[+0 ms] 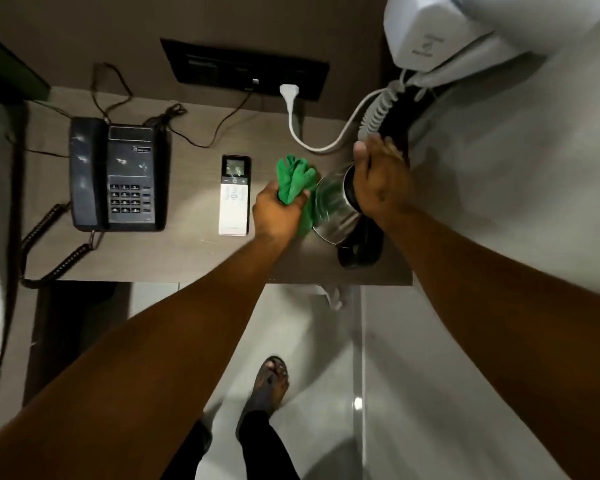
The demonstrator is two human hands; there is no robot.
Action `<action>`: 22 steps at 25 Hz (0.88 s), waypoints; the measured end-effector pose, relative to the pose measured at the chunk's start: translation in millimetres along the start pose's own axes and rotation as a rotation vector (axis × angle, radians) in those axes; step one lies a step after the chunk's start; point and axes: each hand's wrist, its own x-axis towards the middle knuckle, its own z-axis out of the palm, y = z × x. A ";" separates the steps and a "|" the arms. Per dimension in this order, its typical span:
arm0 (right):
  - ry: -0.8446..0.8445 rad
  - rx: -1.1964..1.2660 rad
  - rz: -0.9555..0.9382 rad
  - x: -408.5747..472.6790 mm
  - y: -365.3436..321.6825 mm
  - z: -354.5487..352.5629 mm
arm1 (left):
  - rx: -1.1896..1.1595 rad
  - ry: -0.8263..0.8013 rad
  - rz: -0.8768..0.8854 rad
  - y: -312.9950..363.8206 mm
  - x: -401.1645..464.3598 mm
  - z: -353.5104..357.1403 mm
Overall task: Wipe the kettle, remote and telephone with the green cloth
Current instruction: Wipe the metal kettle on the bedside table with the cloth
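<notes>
A steel kettle with a black base and handle stands at the right end of the desk. My right hand grips its top. My left hand holds the bunched green cloth against the kettle's left side. The white remote lies flat just left of my left hand. Further left sits the black telephone, handset on its cradle, with a coiled cord trailing off the desk's front edge.
A grey desk meets the wall. A black socket panel holds a white plug with its cable. A white wall-mounted hair dryer hangs above the kettle. My sandalled foot stands on the floor below.
</notes>
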 end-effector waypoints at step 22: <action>0.194 0.110 -0.087 0.8 12.6 22.5 | -0.455 -0.123 0.003 -37.0 -2.5 68.0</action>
